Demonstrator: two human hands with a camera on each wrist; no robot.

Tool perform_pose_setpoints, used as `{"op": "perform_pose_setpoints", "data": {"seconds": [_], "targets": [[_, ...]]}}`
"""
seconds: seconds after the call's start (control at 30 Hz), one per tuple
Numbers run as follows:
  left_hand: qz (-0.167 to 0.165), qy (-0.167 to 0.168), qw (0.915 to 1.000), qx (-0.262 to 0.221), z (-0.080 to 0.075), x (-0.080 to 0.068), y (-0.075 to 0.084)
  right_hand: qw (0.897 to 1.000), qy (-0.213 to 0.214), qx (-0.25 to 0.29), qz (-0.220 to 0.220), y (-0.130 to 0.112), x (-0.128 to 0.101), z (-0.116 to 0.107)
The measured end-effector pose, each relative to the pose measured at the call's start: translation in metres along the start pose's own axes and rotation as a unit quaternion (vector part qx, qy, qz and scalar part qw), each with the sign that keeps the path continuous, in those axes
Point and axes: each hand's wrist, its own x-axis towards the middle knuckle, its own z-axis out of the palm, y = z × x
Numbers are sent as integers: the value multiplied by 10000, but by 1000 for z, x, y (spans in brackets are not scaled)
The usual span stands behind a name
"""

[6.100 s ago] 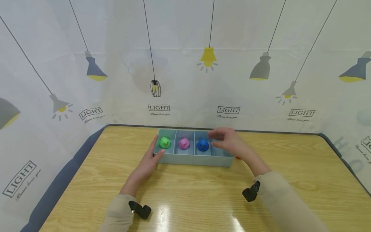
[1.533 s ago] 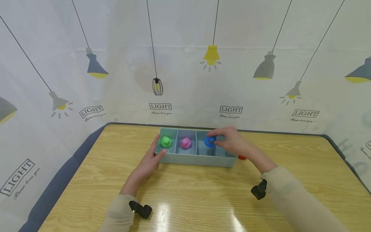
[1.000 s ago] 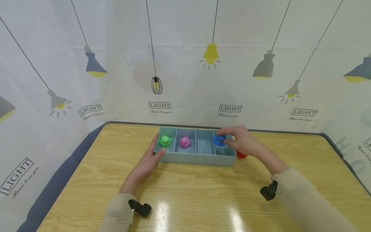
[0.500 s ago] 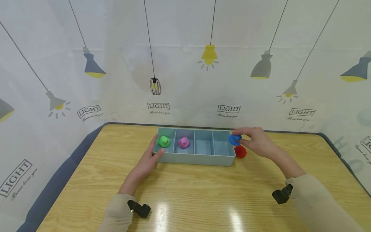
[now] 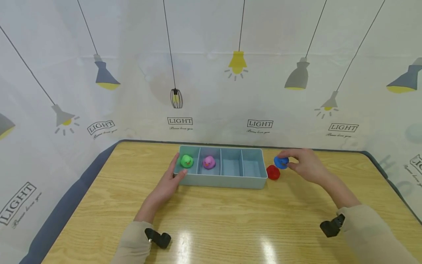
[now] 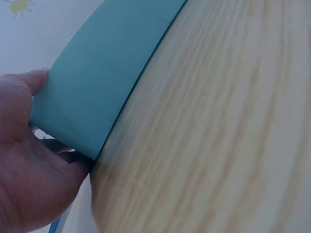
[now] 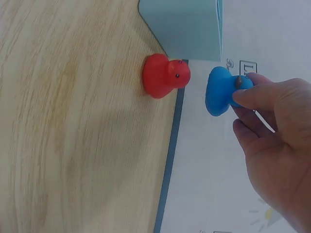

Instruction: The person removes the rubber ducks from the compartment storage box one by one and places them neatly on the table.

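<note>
A pale blue divided box (image 5: 224, 181) lies on the table. Its leftmost compartment holds a green rubber duck (image 5: 187, 161), and the one beside it a pink rubber duck (image 5: 208, 162); the other two compartments are bare. My left hand (image 5: 166, 187) holds the box's left end, thumb at the front rim and fingers along the end wall. Right of the box, my right hand (image 5: 308, 167) pinches a blue rubber duck (image 7: 219, 92) by its head, raised above the table. A red rubber duck (image 7: 158, 76) sits upright on the wood beside the box's right end.
The wooden table (image 5: 211, 220) has a dark edge around it. A pale curtain (image 5: 211, 73) printed with lamps hangs close behind the table and at both sides. The box stands near the back edge.
My right hand has taken the blue duck from the third compartment and carried it right, over the fourth compartment and past the box's end. The red duck is now uncovered. My left hand stays put.
</note>
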Motion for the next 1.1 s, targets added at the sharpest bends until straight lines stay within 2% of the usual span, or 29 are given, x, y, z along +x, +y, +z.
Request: {"op": "perform_pose_setpoints", "data": {"seconds": [0.27,0.63,0.93,1.1], "targets": [[-3,46,10000,36,0,-2,0,9992,-201,-255,214,15,-7,-5],[1,-5,10000,94,0,1,-1,9964,-546,-194,622,33,-16,-1],[-69,-43,10000,39,0,4,-6,9942,-498,-259,915,44,-20,7],[-79,-51,10000,34,0,3,-5,9948,-433,-273,876,48,-21,13]]}}
